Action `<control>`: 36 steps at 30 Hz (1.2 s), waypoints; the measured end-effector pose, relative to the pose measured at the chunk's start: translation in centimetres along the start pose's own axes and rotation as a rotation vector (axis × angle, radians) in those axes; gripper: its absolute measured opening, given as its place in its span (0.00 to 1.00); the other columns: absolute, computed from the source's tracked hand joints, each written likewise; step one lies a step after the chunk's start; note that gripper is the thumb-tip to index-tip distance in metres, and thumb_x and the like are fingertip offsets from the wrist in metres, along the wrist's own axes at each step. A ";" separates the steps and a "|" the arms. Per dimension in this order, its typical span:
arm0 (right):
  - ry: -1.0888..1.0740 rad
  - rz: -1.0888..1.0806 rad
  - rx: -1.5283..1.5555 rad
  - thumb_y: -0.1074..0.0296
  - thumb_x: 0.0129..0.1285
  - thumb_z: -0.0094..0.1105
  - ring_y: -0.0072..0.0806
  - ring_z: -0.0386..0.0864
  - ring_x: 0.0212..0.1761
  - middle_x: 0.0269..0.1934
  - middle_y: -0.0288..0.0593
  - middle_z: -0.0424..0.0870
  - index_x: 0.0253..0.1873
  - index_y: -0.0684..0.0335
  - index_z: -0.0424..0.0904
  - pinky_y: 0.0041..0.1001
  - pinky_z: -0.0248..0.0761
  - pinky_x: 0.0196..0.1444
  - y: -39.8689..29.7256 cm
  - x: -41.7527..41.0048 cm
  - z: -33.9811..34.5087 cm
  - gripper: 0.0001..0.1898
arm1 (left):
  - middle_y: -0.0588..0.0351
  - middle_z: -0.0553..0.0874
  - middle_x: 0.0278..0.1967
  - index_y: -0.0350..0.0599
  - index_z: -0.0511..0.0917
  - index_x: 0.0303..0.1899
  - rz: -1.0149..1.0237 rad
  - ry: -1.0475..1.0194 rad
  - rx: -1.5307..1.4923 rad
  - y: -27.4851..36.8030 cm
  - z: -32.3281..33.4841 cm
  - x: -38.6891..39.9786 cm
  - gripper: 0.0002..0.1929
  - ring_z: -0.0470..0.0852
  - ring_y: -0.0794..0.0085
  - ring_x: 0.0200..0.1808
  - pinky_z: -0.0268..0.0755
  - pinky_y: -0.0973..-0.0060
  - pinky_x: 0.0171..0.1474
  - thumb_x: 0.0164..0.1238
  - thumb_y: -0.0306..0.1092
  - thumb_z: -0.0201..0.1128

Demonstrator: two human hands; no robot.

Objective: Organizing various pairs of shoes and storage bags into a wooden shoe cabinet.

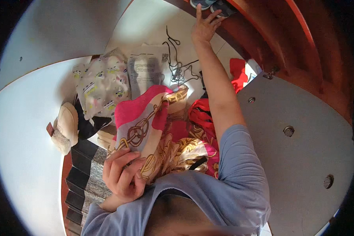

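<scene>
My right hand reaches far forward with its fingers spread. Its fingertips overlap a pair of dark shoes with pale soles, the left shoe and the right shoe, on a red-brown wooden shelf; whether they touch is hard to tell. Close to my body, my left hand is loosely curled, fingers slightly apart, with nothing visible in it. It is over pink and cream chain-print fabric draped across my lap. A beige slipper shows just past the fabric.
Black cord lies tangled on the floor beside a printed plastic bag and a clear bag bearing writing. A fleece-lined slipper is at left. Red cloth lies under my right arm. A grey cabinet door stands at right.
</scene>
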State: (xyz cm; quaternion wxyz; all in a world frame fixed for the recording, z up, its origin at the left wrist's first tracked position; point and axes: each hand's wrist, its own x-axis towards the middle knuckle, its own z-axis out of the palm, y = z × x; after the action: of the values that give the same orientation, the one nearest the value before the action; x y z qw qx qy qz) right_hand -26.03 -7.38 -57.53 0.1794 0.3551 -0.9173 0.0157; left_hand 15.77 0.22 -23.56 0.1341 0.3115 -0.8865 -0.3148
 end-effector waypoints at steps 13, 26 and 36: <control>-0.452 0.083 0.698 0.64 0.69 0.59 0.48 0.86 0.51 0.52 0.59 0.86 0.60 0.55 0.85 0.41 0.79 0.55 1.8 -5.6 -7.3 0.17 | 0.49 0.89 0.42 0.42 0.87 0.38 0.132 0.036 -0.145 1.7 -0.2 -1.9 0.10 0.86 0.52 0.47 0.79 0.62 0.51 0.54 0.26 0.62; -0.968 0.066 0.664 0.54 0.70 0.54 0.41 0.86 0.55 0.49 0.46 0.90 0.54 0.51 0.89 0.38 0.77 0.57 0.3 -24.8 -6.8 0.17 | 0.40 0.88 0.48 0.36 0.80 0.54 -0.299 -0.300 -0.151 -26.5 19.8 4.8 0.21 0.86 0.49 0.54 0.78 0.63 0.57 0.66 0.41 0.67; -0.975 -0.160 0.352 0.52 0.67 0.55 0.53 0.81 0.59 0.59 0.56 0.82 0.56 0.50 0.87 0.43 0.71 0.67 -1.5 -31.4 -4.8 0.18 | 0.40 0.89 0.39 0.37 0.84 0.41 -0.438 -0.339 0.351 -24.5 23.0 11.0 0.25 0.89 0.47 0.45 0.81 0.55 0.49 0.57 0.53 0.74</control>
State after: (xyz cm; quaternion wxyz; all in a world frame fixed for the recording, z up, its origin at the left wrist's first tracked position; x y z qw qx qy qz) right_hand -2.10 12.55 -63.91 -0.3300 0.4149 -0.8478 -0.0112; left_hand 8.75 -10.78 -56.49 -0.1421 0.4561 -0.8490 -0.2260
